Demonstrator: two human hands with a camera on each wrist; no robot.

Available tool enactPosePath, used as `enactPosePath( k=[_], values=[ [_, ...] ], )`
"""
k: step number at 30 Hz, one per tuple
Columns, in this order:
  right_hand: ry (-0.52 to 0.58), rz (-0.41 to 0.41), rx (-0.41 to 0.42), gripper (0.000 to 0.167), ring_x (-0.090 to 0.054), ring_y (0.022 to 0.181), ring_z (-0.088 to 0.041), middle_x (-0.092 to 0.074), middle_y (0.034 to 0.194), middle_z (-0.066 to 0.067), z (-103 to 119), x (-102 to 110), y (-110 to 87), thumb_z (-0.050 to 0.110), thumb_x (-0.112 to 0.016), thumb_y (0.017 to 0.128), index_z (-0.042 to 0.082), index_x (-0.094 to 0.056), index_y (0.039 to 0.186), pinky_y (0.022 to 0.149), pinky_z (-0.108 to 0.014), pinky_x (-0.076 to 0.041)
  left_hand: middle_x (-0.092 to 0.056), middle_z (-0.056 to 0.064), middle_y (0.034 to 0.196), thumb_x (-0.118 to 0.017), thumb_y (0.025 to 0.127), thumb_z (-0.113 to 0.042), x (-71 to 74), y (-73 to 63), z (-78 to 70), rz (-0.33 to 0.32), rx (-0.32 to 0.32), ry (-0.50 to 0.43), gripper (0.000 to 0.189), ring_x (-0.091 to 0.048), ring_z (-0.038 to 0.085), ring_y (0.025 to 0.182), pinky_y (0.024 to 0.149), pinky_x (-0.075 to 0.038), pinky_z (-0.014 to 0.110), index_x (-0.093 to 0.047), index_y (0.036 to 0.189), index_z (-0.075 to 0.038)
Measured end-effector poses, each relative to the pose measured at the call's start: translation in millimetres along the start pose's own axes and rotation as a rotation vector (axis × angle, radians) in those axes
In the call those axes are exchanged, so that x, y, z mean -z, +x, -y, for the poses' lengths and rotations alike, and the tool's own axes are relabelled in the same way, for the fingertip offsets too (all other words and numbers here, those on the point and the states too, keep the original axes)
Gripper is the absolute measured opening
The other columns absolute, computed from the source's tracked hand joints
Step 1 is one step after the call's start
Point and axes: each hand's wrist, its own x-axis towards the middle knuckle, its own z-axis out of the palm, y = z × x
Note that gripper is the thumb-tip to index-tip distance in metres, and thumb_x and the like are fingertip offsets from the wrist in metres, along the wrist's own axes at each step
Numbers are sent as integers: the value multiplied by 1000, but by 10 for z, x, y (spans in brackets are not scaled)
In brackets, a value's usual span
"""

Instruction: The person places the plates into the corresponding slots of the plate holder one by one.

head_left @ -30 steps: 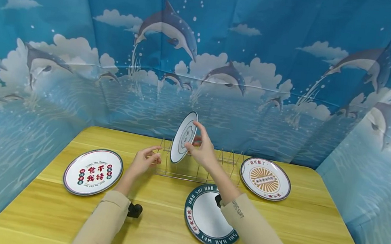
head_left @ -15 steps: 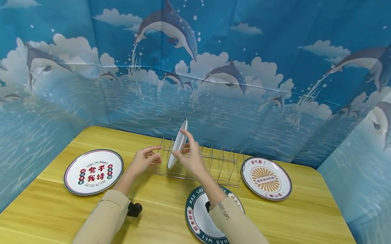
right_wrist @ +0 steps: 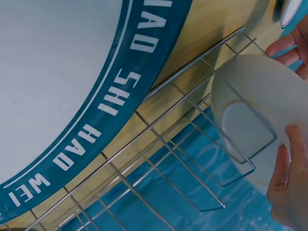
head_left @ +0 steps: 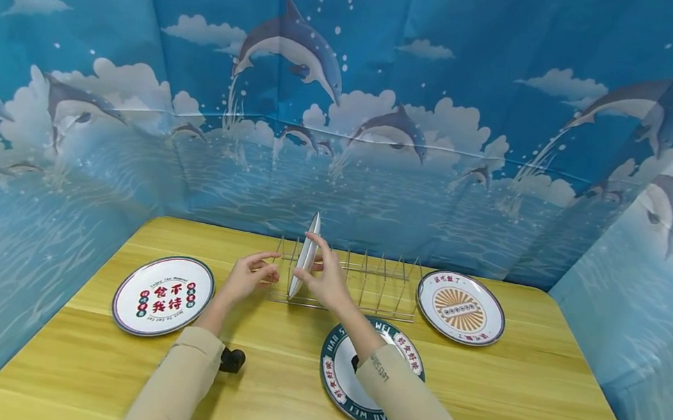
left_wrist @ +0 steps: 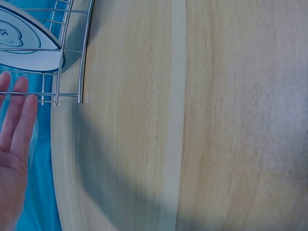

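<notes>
Wooden table (head_left: 277, 385), one rack (head_left: 374, 314), four plates (head_left: 307, 255), two hands (head_left: 247, 277)

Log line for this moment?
right hand: holds plate upright in rack; left hand: by rack's left end; teal-rimmed plate: on table

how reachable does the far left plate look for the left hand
Likely yes: the left hand carries no plate, and the far-left plate lies flat on the table to that hand's left, nothing seen covering it.

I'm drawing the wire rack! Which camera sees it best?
The head view shows nearly all the wire rack, end to end. The left wrist view has only a part; the right wrist view is closer but cuts it off.
</notes>
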Motion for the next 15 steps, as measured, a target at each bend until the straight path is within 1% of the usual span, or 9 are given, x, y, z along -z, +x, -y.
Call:
enactPosePath(
  k=[5, 7, 9, 12, 14, 15],
  values=[
    [-25, 20, -16, 70, -56, 97, -29, -44, 115, -16, -17, 20, 4, 16, -68, 83, 30, -31, 141, 81, -40, -52, -65, 17, 84, -54, 92, -9, -7, 2, -9, 6, -5, 17, 38, -64, 18, 78, 84, -47, 55, -49, 128, 4],
    [14, 31, -10, 71, -56, 100, -32, -44, 119, -17, -2, 53, -17, 15, -67, 84, 29, -29, 143, 82, -42, -52, -65, 19, 85, -54, 92, -8, -12, 1, -16, 5, -3, 13, 38, -64, 21, 79, 84, -48, 55, -49, 128, 3],
    [84, 51, -18, 72, -54, 105, -37, -42, 125, -21, 89, 139, -65, 12, -65, 86, 24, -25, 145, 83, -46, -51, -64, 21, 86, -54, 92, -8, -18, 1, -17, 4, -2, 15, 38, -64, 24, 80, 84, -48, 55, -49, 128, 4],
    [217, 64, -34, 73, -49, 111, -44, -37, 132, -25, 251, 341, -150, 9, -61, 88, 18, -19, 147, 85, -50, -49, -63, 24, 88, -54, 92, -7, -26, -1, -16, -3, 4, 16, 37, -64, 29, 83, 84, -48, 54, -50, 127, 4],
    [296, 52, -55, 73, -47, 114, -44, -35, 132, -26, 314, 500, -196, 9, -60, 89, 20, -17, 147, 86, -51, -48, -63, 25, 88, -54, 92, -7, -27, -4, -12, -8, 7, 22, 37, -64, 29, 83, 83, -48, 54, -50, 127, 4],
    [329, 35, -57, 74, -47, 114, -42, -35, 131, -24, 298, 575, -213, 11, -60, 89, 22, -16, 147, 88, -50, -48, -63, 25, 88, -54, 92, -7, -26, -6, -11, -9, 11, 21, 37, -64, 29, 83, 83, -48, 54, -50, 127, 4]
  ],
)
